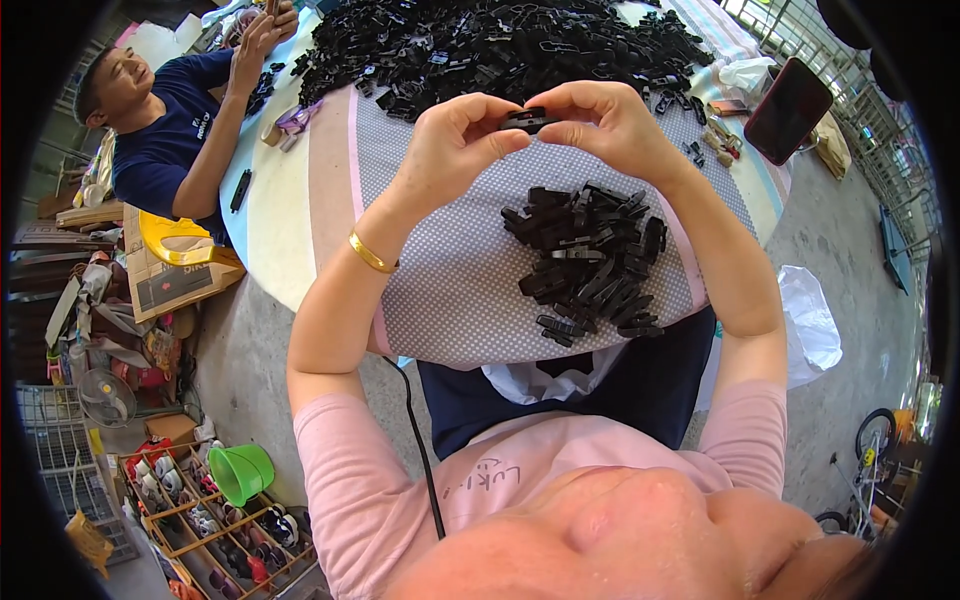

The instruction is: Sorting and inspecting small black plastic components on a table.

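Observation:
My left hand and my right hand meet over the table. Between their thumbs and fingertips they pinch a small black plastic piece, long and narrow like a clip; its exact kind is too small to tell. Closer to my body, a loose heap of similar black pieces lies on the dotted grey tablecloth. Beyond my hands spreads a much larger pile of black pieces.
At the far left sits another person with both hands raised. A dark phone stands at the right edge. One black piece and a purple-wrapped item lie left. A white bag opens at my lap.

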Demonstrator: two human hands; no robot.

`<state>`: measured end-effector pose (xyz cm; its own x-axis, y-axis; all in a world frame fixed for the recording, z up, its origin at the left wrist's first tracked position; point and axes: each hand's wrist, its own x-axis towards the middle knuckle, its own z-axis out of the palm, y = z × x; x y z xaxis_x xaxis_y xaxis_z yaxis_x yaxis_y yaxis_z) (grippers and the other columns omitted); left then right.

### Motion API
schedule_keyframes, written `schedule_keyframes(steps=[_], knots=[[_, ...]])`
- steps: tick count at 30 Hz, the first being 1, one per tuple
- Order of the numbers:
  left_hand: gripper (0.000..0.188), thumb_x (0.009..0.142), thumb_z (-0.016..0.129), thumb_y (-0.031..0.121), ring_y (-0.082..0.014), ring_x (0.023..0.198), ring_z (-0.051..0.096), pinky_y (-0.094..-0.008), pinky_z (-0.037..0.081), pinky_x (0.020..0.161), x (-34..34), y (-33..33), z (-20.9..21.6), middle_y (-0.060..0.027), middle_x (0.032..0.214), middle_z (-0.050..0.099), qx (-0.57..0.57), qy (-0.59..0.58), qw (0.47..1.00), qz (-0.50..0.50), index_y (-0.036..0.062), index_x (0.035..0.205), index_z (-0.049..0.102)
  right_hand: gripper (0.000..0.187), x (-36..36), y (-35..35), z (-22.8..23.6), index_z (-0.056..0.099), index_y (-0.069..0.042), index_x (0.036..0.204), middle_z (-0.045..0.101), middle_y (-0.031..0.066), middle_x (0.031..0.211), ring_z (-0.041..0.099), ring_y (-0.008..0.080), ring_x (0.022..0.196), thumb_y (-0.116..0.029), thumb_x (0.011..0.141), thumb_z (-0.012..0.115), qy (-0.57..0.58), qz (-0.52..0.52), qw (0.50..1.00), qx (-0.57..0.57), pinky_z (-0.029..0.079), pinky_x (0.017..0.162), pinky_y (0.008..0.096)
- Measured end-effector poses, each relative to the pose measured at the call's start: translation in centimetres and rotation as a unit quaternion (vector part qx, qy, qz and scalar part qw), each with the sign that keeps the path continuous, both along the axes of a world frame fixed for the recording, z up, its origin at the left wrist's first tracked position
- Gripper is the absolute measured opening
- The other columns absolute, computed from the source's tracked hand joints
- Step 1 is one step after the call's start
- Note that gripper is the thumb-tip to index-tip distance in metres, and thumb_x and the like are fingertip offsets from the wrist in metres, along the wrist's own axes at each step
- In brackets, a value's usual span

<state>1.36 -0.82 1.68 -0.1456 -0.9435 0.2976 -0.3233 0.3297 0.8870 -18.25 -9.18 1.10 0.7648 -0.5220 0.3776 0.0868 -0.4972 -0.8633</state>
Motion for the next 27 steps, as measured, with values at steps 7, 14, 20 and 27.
schedule_keyframes(steps=[7, 14, 20, 27], knots=[[0.028, 0.071, 0.069, 0.003, -0.0167, 0.091, 0.056, -0.0294, 0.046, 0.08, -1.5, 1.0, 0.1, -0.0074, 0.098, 0.059, -0.087, -0.206, 0.962, -0.154, 0.0026, 0.098, 0.064, 0.031, 0.1, -3.4, -2.4, 0.062, -0.005, 0.105, 0.064, 0.0062, 0.093, 0.06, 0.0106, 0.081, -0.025, 0.083, 0.063, 0.016, -0.169, 0.983, -0.074, 0.048, 0.071, 0.0241], [0.023, 0.082, 0.062, 0.011, -0.0107, 0.081, 0.056, -0.0216, 0.047, 0.072, 0.9, -1.6, -2.0, -0.0061, 0.096, 0.061, 0.008, -0.025, 0.999, -0.033, 0.0014, 0.102, 0.063, 0.027, 0.6, -3.0, -3.8, 0.063, -0.01, 0.097, 0.058, 0.0066, 0.091, 0.057, 0.0245, 0.083, -0.022, 0.073, 0.067, 0.2, -0.254, 0.871, -0.371, 0.048, 0.074, 0.0336], [0.023, 0.071, 0.068, 0.01, -0.0219, 0.088, 0.051, -0.0305, 0.045, 0.077, 1.9, -3.0, -3.8, -0.0061, 0.093, 0.055, -0.245, -0.386, 0.881, 0.12, 0.0094, 0.094, 0.067, 0.021, 0.9, -2.9, -3.7, 0.063, -0.011, 0.09, 0.052, 0.0025, 0.089, 0.052, 0.0209, 0.09, -0.021, 0.073, 0.066, 0.181, -0.239, 0.82, -0.488, 0.048, 0.075, 0.0307], [0.009, 0.076, 0.063, 0.005, -0.0182, 0.077, 0.055, -0.0248, 0.047, 0.068, 1.4, -2.8, -3.2, -0.0055, 0.083, 0.06, -0.175, -0.243, 0.94, 0.163, 0.0043, 0.084, 0.066, 0.016, 1.6, -2.1, -4.0, 0.062, -0.007, 0.079, 0.054, 0.0044, 0.085, 0.052, 0.0206, 0.088, -0.02, 0.072, 0.066, 0.216, -0.246, 0.804, -0.496, 0.048, 0.073, 0.0292]])
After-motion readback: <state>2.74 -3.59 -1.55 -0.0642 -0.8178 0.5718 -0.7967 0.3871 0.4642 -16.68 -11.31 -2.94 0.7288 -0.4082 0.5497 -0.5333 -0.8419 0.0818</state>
